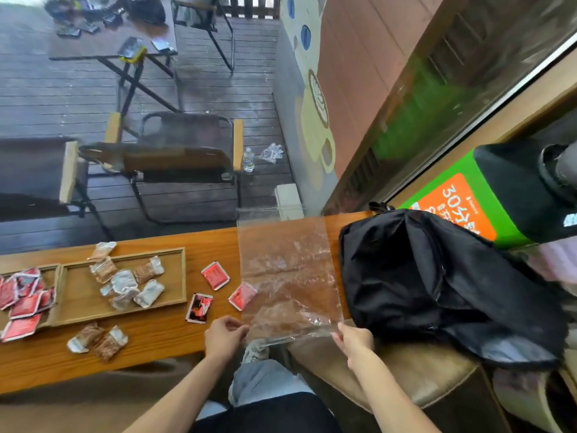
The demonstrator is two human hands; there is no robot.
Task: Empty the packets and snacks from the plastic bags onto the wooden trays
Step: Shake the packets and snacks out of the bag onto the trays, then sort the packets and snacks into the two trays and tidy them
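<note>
Both of my hands pinch the near edge of a clear plastic bag (pixel 288 273): my left hand (pixel 224 335) grips one corner, my right hand (pixel 354 340) grips the other, fingers curled onto the film. I hold the bag stretched flat over the wooden table (pixel 175 342), its far end reaching out past the table's far edge. It looks empty to me; I see the wood grain through it and no packet inside, though one red packet (pixel 242 295) lies at its left edge, partly under the film.

Judging by how things lie, the emptying is largely done but the sorting is not. A long wooden tray (pixel 125 289) holds a heap of brown-and-silver packets (pixel 131 284), with one of them (pixel 101 250) lying across its far rim. A second tray (pixel 53 295) to its left holds a pile of red packets (pixel 23 300). Off the trays, loose on the table, are two more red packets (pixel 215 275), one dark red-and-black packet (pixel 199 307), and a pair of brown packets (pixel 98 341) near the front edge. Those would need to go onto the trays.

A black backpack (pixel 437 279) sits just beside the bag on my right.

Print on the packets is too small to read. An orange and green sign (pixel 462 207) behind the backpack shows what looks like "30" followed by characters I cannot make out.
</note>
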